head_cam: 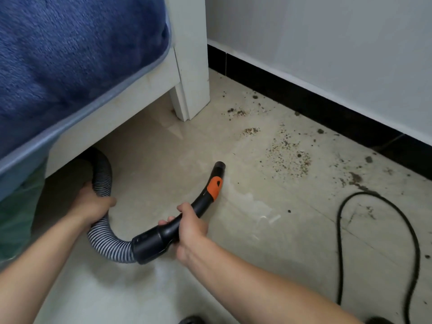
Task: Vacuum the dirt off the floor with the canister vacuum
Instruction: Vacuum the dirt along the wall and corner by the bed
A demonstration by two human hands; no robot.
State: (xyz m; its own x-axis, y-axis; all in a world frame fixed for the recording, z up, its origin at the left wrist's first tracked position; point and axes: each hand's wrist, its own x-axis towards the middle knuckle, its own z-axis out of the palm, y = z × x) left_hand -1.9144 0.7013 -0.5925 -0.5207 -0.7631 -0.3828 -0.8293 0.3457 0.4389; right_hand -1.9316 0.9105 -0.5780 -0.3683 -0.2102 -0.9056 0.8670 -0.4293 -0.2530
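Closest in, two bare arms reached forward, and the hands were apart. The right hand (189, 226) was wrapped tight around the black curved handle (163, 235) of the vacuum. The left hand (94, 204) gripped the striped bendy hose (105, 244) a little farther left. The hose looped down between the hands, then ran up and away under the bed (149, 85). The handle had an orange part (214, 185) near its tip. Its round open end (219, 165) was just above the pale floor (163, 148), pointing at the mess. The brown dirt (288, 155) lay near that end, but not touching it. A black cord (411, 230) curled on the floor to the right. A fuzzy blue blanket (70, 54) covered the bed. More crumbs sat by the black strip (304, 97) under the white wall (327, 43).
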